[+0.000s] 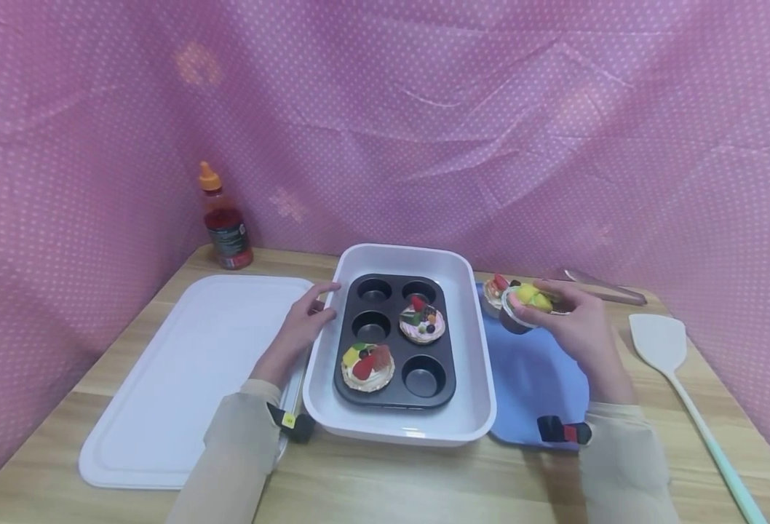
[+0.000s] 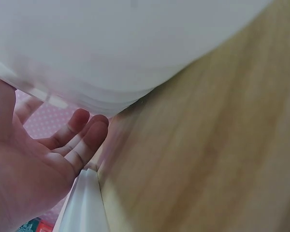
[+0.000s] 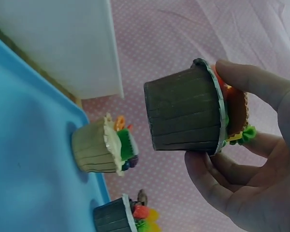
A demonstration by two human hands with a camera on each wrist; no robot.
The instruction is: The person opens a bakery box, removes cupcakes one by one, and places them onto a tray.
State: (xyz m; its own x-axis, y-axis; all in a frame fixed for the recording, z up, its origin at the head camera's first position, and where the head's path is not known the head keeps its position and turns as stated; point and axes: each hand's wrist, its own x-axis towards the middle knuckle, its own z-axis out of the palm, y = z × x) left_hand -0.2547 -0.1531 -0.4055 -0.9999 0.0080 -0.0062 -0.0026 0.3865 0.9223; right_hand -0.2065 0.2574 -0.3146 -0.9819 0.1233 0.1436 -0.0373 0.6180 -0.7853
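Observation:
My right hand point(image 1: 581, 327) pinches a dark-cupped cupcake point(image 1: 519, 309) with yellow topping above the blue tray point(image 1: 538, 393); in the right wrist view the fingers hold the cupcake point(image 3: 186, 111) at its rim. Two other cupcakes stand on the tray there, one in a tan cup point(image 3: 94, 147) and one in a dark cup point(image 3: 116, 216). My left hand point(image 1: 300, 327) is at the left rim of the white basin point(image 1: 398, 434), thumb and fingers by its edge. Inside the basin lies a dark muffin pan point(image 1: 394, 397) bearing a fruit-topped cupcake front left point(image 1: 368, 367) and another middle right point(image 1: 422, 322).
A white board point(image 1: 188, 386) lies left of the basin, with a red sauce bottle point(image 1: 228, 233) behind it. At the right are a white spatula point(image 1: 660, 342) with a green handle and metal tongs point(image 1: 608, 288). A pink dotted cloth point(image 1: 398, 145) hangs behind the table.

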